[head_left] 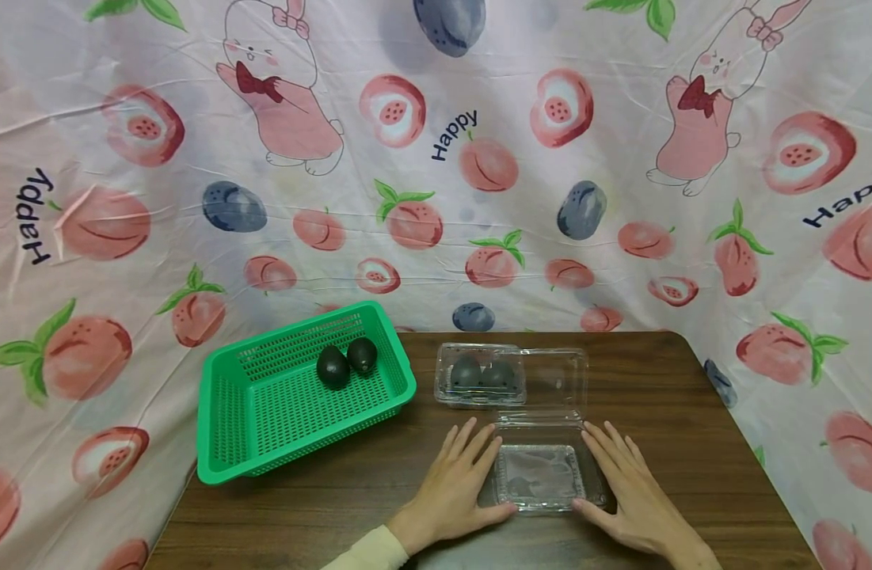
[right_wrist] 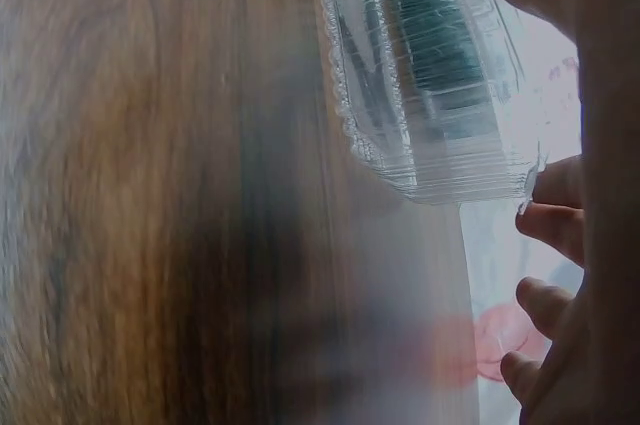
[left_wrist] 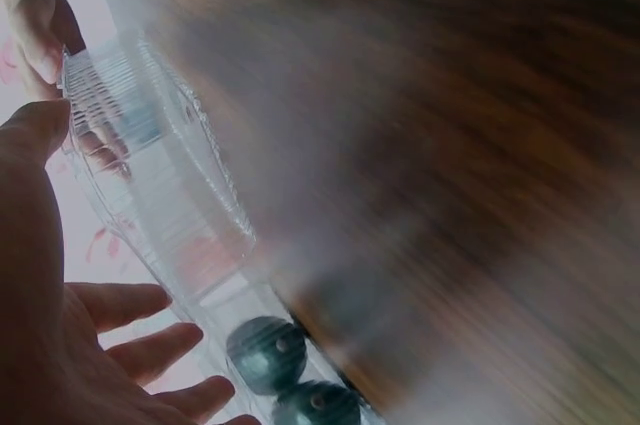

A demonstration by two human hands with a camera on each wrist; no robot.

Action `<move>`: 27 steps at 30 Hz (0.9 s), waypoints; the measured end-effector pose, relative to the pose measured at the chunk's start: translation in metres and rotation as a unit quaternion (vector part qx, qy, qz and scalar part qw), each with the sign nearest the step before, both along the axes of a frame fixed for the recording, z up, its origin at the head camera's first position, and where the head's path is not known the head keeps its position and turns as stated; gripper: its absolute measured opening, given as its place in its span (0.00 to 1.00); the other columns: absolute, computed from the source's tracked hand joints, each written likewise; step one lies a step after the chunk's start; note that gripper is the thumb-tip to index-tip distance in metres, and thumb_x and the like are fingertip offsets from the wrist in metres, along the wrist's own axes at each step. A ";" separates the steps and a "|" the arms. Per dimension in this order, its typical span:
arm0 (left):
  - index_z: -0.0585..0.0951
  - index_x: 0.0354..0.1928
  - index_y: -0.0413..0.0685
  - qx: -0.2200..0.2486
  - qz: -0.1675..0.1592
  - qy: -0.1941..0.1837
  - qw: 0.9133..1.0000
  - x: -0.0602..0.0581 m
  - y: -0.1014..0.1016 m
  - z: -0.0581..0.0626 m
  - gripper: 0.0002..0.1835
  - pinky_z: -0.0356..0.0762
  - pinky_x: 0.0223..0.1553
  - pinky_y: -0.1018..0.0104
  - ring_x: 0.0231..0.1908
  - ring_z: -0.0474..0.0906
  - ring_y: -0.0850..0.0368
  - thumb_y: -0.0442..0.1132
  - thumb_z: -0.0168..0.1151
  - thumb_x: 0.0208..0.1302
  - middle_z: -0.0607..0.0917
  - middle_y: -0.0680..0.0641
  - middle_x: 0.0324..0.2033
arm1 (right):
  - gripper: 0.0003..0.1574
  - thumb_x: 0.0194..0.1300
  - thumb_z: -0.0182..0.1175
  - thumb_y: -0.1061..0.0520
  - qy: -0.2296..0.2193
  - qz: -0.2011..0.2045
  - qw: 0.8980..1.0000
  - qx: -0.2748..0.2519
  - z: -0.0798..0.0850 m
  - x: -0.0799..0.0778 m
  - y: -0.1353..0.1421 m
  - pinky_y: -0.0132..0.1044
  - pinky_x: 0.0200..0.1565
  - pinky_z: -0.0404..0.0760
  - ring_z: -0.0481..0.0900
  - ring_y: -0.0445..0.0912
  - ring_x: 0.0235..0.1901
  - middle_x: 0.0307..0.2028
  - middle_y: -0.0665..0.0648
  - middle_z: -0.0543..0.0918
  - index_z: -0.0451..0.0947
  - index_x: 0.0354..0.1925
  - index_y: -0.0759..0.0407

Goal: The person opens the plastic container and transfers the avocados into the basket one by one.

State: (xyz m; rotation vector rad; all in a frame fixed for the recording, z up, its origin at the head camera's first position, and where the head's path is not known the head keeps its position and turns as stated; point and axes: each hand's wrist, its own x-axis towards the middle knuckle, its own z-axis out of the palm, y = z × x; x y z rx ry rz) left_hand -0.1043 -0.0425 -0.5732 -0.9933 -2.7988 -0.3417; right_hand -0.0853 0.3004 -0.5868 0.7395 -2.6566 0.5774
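An unfilled clear plastic clamshell box lies on the table in front of me, between my two hands. My left hand is at its left side, fingers extended and thumb by the near left corner. On the opposite side, my right hand has its fingers stretched along the edge and thumb near the front right corner. In the left wrist view the box is close to the thumb; the right wrist view shows the box beside the fingertips. Whether its lid is fully raised, I cannot tell.
Behind it stands a second clear box holding two dark avocados, its lid folded out to the right. A green basket with two more avocados sits at the left. A printed cloth hangs behind the wooden table.
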 end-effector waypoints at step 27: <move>0.72 0.85 0.45 -0.030 -0.010 0.040 0.999 -0.026 0.056 -0.004 0.54 0.65 0.88 0.40 0.88 0.63 0.35 0.81 0.55 0.75 0.70 0.41 0.86 | 0.59 0.72 0.77 0.47 -0.036 -0.044 0.998 -0.026 0.001 -0.003 0.039 0.65 0.92 0.40 0.43 0.52 0.94 0.88 0.65 0.64 0.60 0.89 0.60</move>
